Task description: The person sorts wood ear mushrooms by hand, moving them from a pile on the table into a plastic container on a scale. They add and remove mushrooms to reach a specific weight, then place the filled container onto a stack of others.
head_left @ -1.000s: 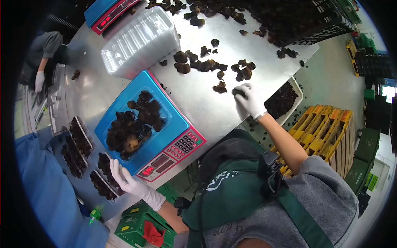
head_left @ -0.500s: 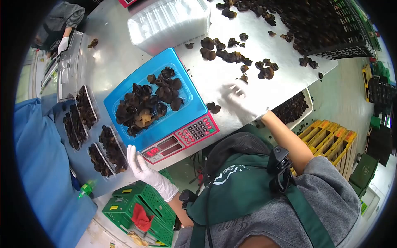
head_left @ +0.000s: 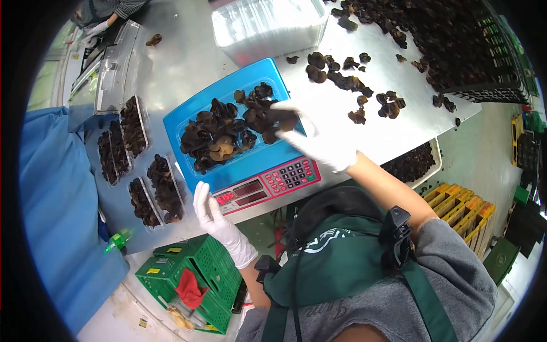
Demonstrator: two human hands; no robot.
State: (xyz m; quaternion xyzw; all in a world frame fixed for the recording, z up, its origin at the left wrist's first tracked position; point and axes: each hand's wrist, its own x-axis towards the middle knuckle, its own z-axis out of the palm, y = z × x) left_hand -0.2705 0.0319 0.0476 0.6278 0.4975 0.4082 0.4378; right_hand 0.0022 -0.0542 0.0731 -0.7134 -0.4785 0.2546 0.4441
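Observation:
A blue-topped digital scale [head_left: 231, 179] with a red keypad panel carries a clear plastic tray [head_left: 191, 162] of dark wood ear mushrooms [head_left: 208, 137]. My right hand [head_left: 319, 139], in a white glove, has its thumb and fingers around a dark wood ear mushroom [head_left: 282, 118] at the right side of the tray. At the scale's front left corner, beside the lit display [head_left: 225, 197], is my gloved left hand [head_left: 216, 219]. Its fingers are stretched out and hold nothing.
Filled trays [head_left: 165, 191] stand left of the scale. Behind it are stacked clear trays [head_left: 268, 28]. Loose mushrooms [head_left: 342, 80] lie to the right, near a heaped black crate [head_left: 473, 62]. Green crates [head_left: 188, 285] are below the table. Another person's gloved hand [head_left: 98, 29] shows at far left.
My right hand has moved left from the tabletop to the tray, now with a wood ear mushroom between its fingers. My left hand stays by the scale's corner. The whole view has shifted.

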